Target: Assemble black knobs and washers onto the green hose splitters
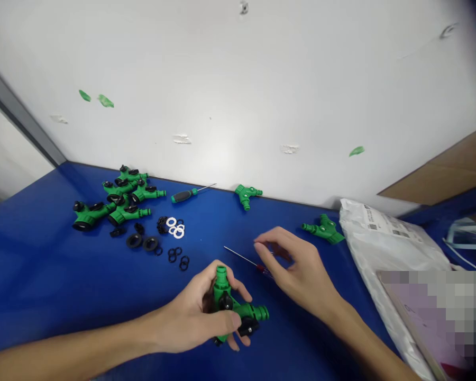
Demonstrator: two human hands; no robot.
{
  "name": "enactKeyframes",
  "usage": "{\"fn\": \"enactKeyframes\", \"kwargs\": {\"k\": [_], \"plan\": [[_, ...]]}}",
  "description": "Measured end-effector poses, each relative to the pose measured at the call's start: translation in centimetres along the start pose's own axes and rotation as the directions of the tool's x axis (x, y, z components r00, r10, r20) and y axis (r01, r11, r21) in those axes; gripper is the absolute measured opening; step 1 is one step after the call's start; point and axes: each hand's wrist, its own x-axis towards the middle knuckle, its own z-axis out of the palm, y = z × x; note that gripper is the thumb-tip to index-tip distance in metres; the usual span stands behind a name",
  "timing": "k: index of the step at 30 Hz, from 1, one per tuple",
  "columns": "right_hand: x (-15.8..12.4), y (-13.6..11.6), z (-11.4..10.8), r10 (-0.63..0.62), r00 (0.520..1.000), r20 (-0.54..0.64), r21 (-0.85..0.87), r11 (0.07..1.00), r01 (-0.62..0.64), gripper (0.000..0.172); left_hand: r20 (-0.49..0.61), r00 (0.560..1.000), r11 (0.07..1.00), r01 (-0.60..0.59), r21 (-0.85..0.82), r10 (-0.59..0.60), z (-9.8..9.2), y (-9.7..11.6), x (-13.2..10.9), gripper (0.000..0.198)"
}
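Note:
My left hand [200, 317] is wrapped round a green Y-shaped hose splitter [222, 283] with black valve knobs, its thumb lying across the body. To its right, my right hand [297, 264] is raised with thumb and forefinger brought together in a pinch; anything between the tips is too small to make out. Beside and partly behind that hand lies a thin screwdriver [241, 255] with a red handle, its shaft pointing up and left. Left of the hands are black O-rings [184, 263], white washers [178, 232] and black ring caps [150, 243].
Several green splitters with black knobs [129, 212] are grouped at the left. A green-and-grey screwdriver [184, 196] lies near the white wall [230, 90]. Two green splitter bodies [248, 196] without knobs lie farther back and right. A white plastic bag [392, 238] covers the right side.

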Motion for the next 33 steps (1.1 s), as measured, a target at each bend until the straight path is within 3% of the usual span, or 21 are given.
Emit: {"fn": "enactKeyframes", "kwargs": {"k": [2,4,9,12,15,23,29,33], "plan": [[2.8,-1.5,0.6,-0.096,0.985,0.146,0.019,0.995,0.094,0.011,0.002,1.0,1.0,0.003,-0.024,-0.003,-0.1,-0.1,0.1,0.041],[5.8,-2.9,1.8,-0.193,0.918,0.346,0.004,0.979,0.204,0.013,0.009,1.0,0.999,0.021,-0.042,-0.021,-0.2,-0.2,0.3,0.043],[11.2,-5.3,6.4,-0.284,0.808,0.517,0.019,0.947,0.32,0.014,-0.006,0.998,0.997,0.055,-0.053,-0.056,-0.3,-0.2,0.8,0.042],[12.4,-6.2,8.6,-0.314,0.735,0.601,0.019,0.925,0.379,0.02,-0.016,0.998,0.995,0.061,-0.073,-0.063,-0.4,-0.3,0.9,0.04],[12.9,-6.8,9.9,-0.307,0.693,0.652,-0.007,0.912,0.411,0.023,-0.008,0.998,0.991,0.066,-0.114,-0.067,-0.4,-0.3,1.0,0.044],[13.2,-6.1,9.2,-0.252,0.707,0.66,-0.063,0.92,0.387,0.023,0.006,0.998,0.984,0.055,-0.168,-0.055,-0.7,-0.2,1.3,0.044],[11.9,-5.1,8.6,-0.231,0.696,0.68,-0.081,0.92,0.385,0.004,-0.009,0.999,0.986,0.048,-0.163,-0.05,-0.8,-0.1,1.0,0.036],[11.2,-5.0,8.7,-0.246,0.726,0.642,-0.084,0.919,0.385,0.016,-0.014,0.999,0.988,0.039,-0.148,-0.041,-0.8,-0.1,1.0,0.033]]}}
